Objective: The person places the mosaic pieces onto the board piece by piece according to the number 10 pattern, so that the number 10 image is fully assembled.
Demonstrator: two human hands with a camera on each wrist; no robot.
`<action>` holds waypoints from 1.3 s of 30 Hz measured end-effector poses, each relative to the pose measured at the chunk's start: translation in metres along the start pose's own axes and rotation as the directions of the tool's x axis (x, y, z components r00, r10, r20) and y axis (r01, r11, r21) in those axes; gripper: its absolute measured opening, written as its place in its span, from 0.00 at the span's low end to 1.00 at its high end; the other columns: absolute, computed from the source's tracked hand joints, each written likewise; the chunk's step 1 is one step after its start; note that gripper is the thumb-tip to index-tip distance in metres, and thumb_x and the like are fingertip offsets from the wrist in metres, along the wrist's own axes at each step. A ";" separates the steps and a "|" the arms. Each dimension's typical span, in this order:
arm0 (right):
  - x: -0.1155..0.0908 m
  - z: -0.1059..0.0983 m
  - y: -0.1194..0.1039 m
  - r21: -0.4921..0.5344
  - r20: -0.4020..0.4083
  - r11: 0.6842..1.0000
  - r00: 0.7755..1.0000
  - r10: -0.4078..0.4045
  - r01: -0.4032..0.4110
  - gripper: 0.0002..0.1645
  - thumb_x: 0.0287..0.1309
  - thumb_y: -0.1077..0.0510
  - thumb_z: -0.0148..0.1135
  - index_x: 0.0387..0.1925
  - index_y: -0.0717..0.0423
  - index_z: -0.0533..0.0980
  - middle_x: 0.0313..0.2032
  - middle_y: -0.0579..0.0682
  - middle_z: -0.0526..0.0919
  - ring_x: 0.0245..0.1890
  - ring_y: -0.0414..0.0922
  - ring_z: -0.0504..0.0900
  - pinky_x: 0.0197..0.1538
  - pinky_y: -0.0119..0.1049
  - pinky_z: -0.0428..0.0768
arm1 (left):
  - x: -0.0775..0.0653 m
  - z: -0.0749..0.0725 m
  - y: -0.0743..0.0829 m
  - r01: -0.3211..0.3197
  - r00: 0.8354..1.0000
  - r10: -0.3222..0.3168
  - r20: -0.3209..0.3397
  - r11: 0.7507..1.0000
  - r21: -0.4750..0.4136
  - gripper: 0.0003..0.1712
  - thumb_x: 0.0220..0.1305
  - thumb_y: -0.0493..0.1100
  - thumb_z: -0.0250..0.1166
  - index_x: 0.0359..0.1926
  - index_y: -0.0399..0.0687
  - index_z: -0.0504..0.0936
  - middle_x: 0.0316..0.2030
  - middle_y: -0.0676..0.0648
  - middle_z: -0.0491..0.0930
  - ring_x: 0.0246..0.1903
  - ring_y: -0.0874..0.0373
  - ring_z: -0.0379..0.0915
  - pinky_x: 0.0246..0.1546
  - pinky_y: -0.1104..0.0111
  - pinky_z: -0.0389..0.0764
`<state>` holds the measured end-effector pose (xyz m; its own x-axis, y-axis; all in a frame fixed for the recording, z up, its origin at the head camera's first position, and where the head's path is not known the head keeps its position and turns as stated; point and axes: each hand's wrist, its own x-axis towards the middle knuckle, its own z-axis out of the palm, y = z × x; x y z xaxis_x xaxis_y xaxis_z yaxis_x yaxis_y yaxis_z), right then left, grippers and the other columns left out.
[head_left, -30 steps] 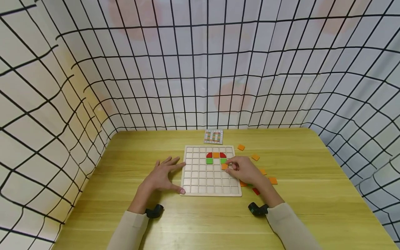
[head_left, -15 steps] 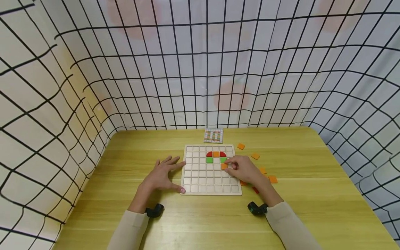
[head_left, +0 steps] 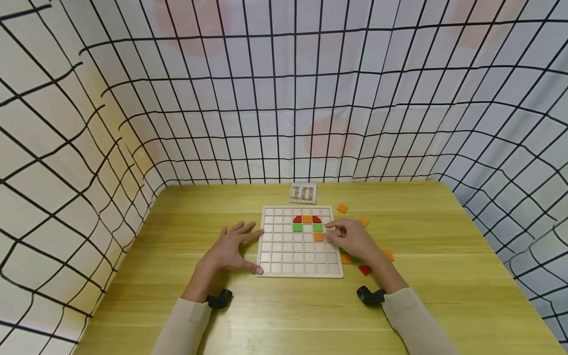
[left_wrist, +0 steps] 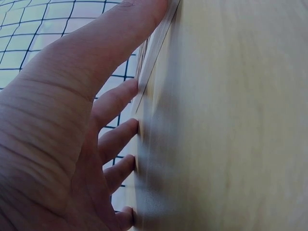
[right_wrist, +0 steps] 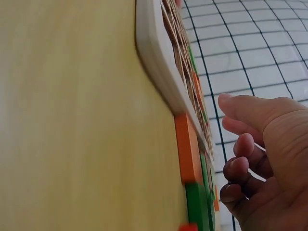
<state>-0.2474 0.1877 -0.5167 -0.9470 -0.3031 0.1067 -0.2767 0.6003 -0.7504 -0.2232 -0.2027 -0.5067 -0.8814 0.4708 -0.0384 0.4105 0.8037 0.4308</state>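
Observation:
A pale wooden grid board point(head_left: 282, 256) lies on the table with red, orange and green tiles set in its upper right cells. My left hand point(head_left: 230, 249) is spread at the board's left edge; thumb and forefinger touch it, and in the left wrist view the fingertips rest on the wood. Just right of an orange square tile point(head_left: 318, 237) in the grid hovers my right hand point(head_left: 355, 239). Its thumb and forefinger are apart with nothing between them; the other fingers curl loosely, as the right wrist view shows. A green square tile point(head_left: 317, 228) sits above that orange one.
Behind the board lies a small pattern card point(head_left: 303, 193). Loose orange tiles point(head_left: 342, 208) and a red tile point(head_left: 365, 270) are scattered right of the board, some partly hidden under the right arm. A black-gridded white curtain point(head_left: 266, 98) surrounds the table point(head_left: 284, 315).
The right fingers have let go of the orange tile, which stays in its cell. My right hand has moved slightly right, away from it. The left hand has not moved.

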 end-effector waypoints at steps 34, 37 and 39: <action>-0.056 -0.071 0.051 -0.164 -0.066 0.980 0.992 0.103 -0.113 0.17 0.66 0.49 0.70 0.52 0.52 0.85 0.24 0.45 0.73 0.24 0.40 0.68 0.32 0.32 0.67 | 0.000 0.000 0.000 0.002 1.000 -0.002 0.005 1.000 0.005 0.65 0.36 0.79 0.77 0.76 0.65 0.68 0.81 0.46 0.55 0.81 0.36 0.42 0.75 0.29 0.38; -0.059 -0.075 0.055 -0.186 -0.068 0.975 0.991 0.111 -0.122 0.16 0.67 0.50 0.69 0.51 0.52 0.85 0.24 0.46 0.73 0.24 0.41 0.68 0.31 0.32 0.66 | 0.000 0.001 0.000 -0.001 1.000 0.001 0.003 1.000 0.009 0.65 0.36 0.79 0.77 0.76 0.65 0.68 0.81 0.46 0.55 0.81 0.36 0.43 0.74 0.29 0.39; -0.061 -0.078 0.059 -0.195 -0.072 0.972 0.990 0.122 -0.134 0.16 0.68 0.49 0.68 0.51 0.52 0.85 0.24 0.46 0.73 0.23 0.41 0.68 0.30 0.32 0.66 | 0.000 0.001 0.000 -0.001 1.000 0.001 0.002 1.000 0.010 0.65 0.36 0.80 0.77 0.76 0.66 0.68 0.81 0.46 0.55 0.81 0.36 0.43 0.74 0.28 0.39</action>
<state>-0.2187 0.2994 -0.5163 -0.9830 -0.1731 0.0611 -0.1736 0.7684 -0.6160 -0.2229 -0.2022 -0.5076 -0.8806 0.4723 -0.0394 0.4139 0.8069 0.4214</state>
